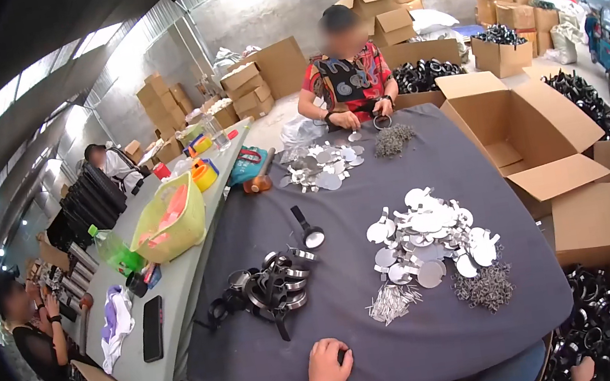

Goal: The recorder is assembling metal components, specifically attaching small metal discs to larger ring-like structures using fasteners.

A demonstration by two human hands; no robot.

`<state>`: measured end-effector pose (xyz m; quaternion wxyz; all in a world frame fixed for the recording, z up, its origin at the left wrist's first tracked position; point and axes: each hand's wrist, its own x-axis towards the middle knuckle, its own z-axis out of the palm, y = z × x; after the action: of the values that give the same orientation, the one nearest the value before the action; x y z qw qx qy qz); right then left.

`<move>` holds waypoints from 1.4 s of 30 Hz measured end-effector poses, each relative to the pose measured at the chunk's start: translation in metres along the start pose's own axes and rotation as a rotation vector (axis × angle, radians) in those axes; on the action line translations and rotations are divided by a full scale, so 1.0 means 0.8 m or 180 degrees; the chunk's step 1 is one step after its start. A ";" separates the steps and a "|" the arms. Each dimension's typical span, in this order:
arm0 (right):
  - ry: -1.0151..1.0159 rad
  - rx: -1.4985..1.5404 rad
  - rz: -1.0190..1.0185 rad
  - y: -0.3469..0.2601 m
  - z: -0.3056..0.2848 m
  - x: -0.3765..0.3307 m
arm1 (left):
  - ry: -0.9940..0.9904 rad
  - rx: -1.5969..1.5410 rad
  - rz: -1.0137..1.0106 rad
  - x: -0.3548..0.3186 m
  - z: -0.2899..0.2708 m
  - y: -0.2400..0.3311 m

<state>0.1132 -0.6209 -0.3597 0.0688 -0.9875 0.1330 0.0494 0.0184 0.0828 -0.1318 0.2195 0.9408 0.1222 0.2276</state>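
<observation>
My left hand (330, 368) rests on the near edge of the dark cloth-covered table (424, 354), its fingers curled closed. A small dark spot shows at the fingers, too little to name. At the lower right my right hand (583, 371) reaches down at a carton of black ring-shaped parts (591, 313); its fingers cannot be made out. Ahead of my left hand lies a heap of black rings with handles (276, 285), and one such ring (313, 236) lies apart. To the right are shiny flat tabbed discs (430, 235), thin metal pins (393, 302) and small metal clips (485, 288).
Across the table a person (347, 74) handles a ring beside another disc pile (325, 165) and clip pile (394, 140). An open carton (498, 134) stands at the right. A side table (177, 284) on the left bears a yellow basket (168, 223), a bottle and a phone (153, 329).
</observation>
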 end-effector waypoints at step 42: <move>0.0181 0.0656 -0.3015 -0.564 -0.259 0.170 | -0.0479 -0.1277 -0.0761 -0.045 -0.039 0.066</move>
<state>0.3815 -0.2552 -0.1155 0.1775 -0.9285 -0.3250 -0.0278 -0.0210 0.0357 -0.0957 0.4358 0.8715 0.1683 0.1490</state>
